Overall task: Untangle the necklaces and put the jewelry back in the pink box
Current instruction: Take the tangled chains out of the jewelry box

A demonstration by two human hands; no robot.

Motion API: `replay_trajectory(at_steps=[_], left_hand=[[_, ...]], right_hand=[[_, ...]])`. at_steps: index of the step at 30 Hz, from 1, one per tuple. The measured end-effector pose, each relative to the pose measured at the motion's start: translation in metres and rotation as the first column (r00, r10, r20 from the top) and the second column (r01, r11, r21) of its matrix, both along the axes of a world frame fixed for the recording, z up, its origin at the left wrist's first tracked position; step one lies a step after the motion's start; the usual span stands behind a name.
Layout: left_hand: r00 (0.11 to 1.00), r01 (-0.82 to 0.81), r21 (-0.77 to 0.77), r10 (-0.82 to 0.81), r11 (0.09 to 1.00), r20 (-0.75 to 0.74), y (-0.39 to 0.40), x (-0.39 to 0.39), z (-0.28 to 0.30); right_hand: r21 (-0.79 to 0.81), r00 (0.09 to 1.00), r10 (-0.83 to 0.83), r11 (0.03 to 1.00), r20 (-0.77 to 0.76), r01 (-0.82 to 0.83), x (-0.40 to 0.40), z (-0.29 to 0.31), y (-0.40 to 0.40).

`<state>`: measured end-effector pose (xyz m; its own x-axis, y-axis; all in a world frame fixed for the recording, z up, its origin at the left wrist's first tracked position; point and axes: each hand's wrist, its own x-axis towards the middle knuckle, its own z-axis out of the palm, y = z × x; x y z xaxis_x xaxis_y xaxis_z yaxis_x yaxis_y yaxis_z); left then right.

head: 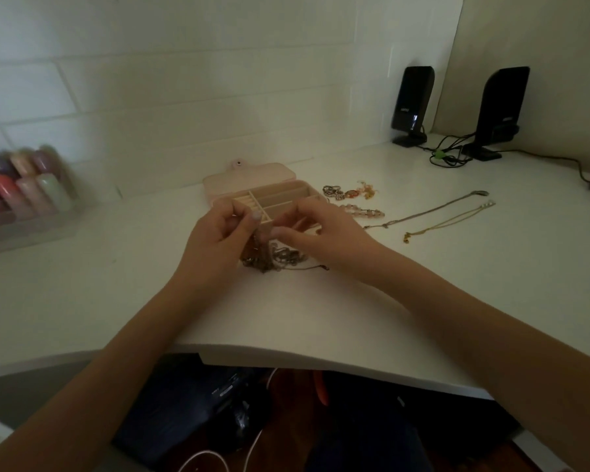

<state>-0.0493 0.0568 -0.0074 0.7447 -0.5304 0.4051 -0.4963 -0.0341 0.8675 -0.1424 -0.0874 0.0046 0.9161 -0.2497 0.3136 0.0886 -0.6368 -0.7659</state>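
The pink box (252, 180) stands open on the white desk, lid back, its cream compartments showing. In front of it my left hand (215, 236) and my right hand (317, 233) each pinch strands of a tangled bunch of necklaces (269, 257), which hangs from the fingers down onto the desk. To the right of the box lie rings and orange earrings (349, 192), a beaded bracelet (361, 211), a silver necklace (433, 209) and a gold necklace (447, 221), both laid out straight.
A clear case of nail polish bottles (24, 192) sits at the far left. Two black speakers (411, 103) (501, 110) with cables (450, 155) stand at the back right. The desk's front edge (321, 362) runs close below my forearms.
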Motion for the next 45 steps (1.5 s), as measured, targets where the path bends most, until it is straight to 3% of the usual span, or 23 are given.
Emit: replay_trajectory(at_steps=[6,10,12,14,17,21,23,25,28,32,36,39,45], left_hand=[[0.998,0.042,-0.004,-0.042,0.999,0.053,-0.005,-0.009,0.004],[0.993,0.11,-0.026,-0.111,0.994,-0.034,-0.004,-0.01,0.005],[0.99,0.134,0.01,-0.133,0.991,-0.056,-0.004,-0.012,0.005],[0.985,0.154,0.024,-0.152,0.988,-0.076,-0.004,-0.014,0.005],[0.989,0.122,0.04,-0.118,0.992,-0.086,-0.005,-0.012,0.003],[0.998,0.055,0.144,-0.061,0.988,0.033,-0.004,-0.007,-0.001],[0.998,0.015,0.14,-0.025,0.99,0.066,-0.004,-0.004,-0.002],[0.995,-0.073,0.075,0.067,0.995,0.078,-0.004,-0.001,-0.001],[0.988,-0.145,-0.133,0.136,0.98,-0.074,-0.001,0.0,0.006],[0.946,-0.159,-0.249,0.076,0.955,-0.316,0.001,0.003,0.01],[0.868,-0.178,-0.269,0.022,0.947,-0.497,0.003,0.002,0.015],[0.884,-0.227,-0.149,0.139,0.962,-0.446,0.005,0.002,0.013],[0.916,-0.349,-0.113,0.313,0.93,-0.249,0.012,0.008,0.008]], right_hand=[[0.03,0.995,0.101,0.995,-0.015,-0.1,0.004,-0.007,0.005],[0.245,0.997,0.067,0.967,0.03,-0.072,0.002,-0.001,0.001],[0.501,0.996,0.086,0.861,0.03,-0.089,0.001,0.005,-0.002],[0.722,0.99,0.132,0.68,0.049,-0.126,0.0,0.01,-0.006],[0.843,0.984,0.156,0.513,0.09,-0.158,-0.003,0.014,-0.009],[0.863,0.986,0.139,0.483,0.092,-0.149,-0.005,0.017,-0.01],[0.874,0.984,0.153,0.462,0.087,-0.149,-0.005,0.018,-0.011],[0.856,0.982,0.184,0.499,0.046,-0.133,-0.006,0.019,-0.012],[0.757,0.975,0.22,0.638,-0.009,-0.137,-0.007,0.018,-0.014],[0.785,0.962,0.268,0.587,0.042,-0.198,-0.008,0.018,-0.018],[0.782,0.981,0.191,0.606,0.037,-0.147,-0.006,0.016,-0.02],[0.825,0.993,0.094,0.555,0.069,-0.11,-0.004,0.016,-0.024],[0.887,0.98,0.046,0.417,0.195,-0.197,-0.008,0.022,-0.025]])
